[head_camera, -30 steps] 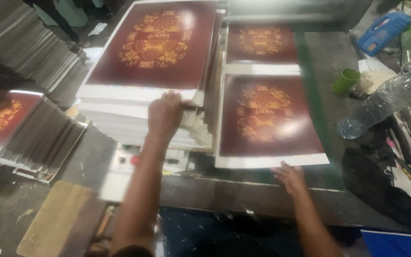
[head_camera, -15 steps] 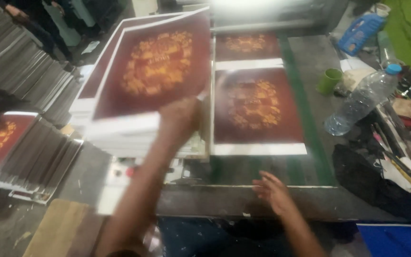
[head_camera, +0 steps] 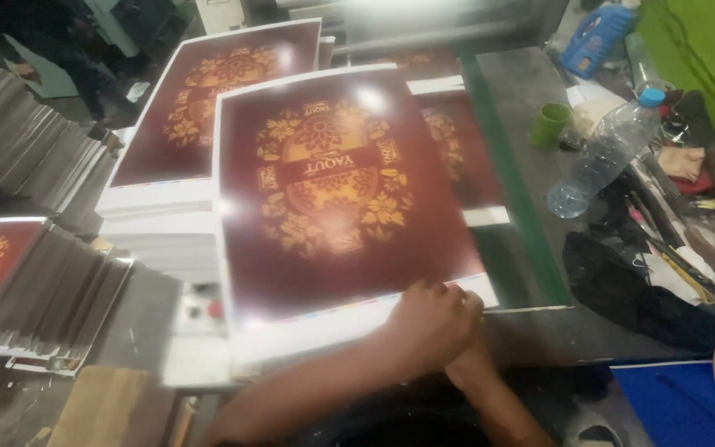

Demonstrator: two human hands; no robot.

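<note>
Maroon printed sheet [head_camera: 333, 190] carried right off white stack [head_camera: 159, 223], left hand [head_camera: 424, 323] fingers pinching it

I count 2 hands [head_camera: 432, 327] at the sheet's near edge, approx. 4 dark red printed sheets [head_camera: 333, 190] in view, 1 clear plastic bottle [head_camera: 606, 153], 1 green cup [head_camera: 551, 125], 1 blue jug [head_camera: 593, 37].
</note>
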